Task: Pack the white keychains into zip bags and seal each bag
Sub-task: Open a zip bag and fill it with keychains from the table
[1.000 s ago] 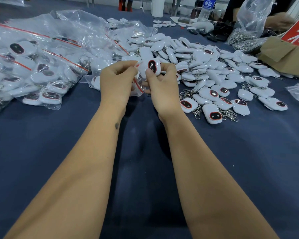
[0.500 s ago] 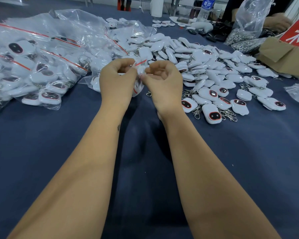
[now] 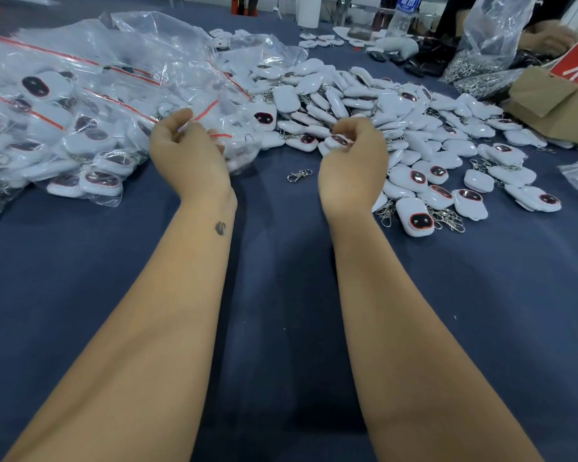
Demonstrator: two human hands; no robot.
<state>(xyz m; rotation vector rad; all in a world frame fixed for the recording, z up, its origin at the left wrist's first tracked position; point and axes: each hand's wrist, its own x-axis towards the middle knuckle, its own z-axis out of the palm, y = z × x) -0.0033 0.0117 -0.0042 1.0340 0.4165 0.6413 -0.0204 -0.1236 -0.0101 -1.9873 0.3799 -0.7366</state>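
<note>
The white keychains (image 3: 397,128) lay heaped on the bench (image 3: 281,311) just beyond the right hand (image 3: 351,168), whose fingers curled over the pile — whether they gripped 1, I could not tell. The left hand (image 3: 191,161) pinched a zip bag (image 3: 234,141) beside the packed bags (image 3: 64,111). A tangled clip could drag neighbours off — or the seal stay half-open.

Loose white keychains (image 3: 374,105) — rounded pods, some showing a dark red-rimmed oval face, each with a metal clasp — lie heaped right of centre on the worktop. Clear zip bags (image 3: 80,105) with red seal strips, filled with keychains, pile up at the left.
</note>
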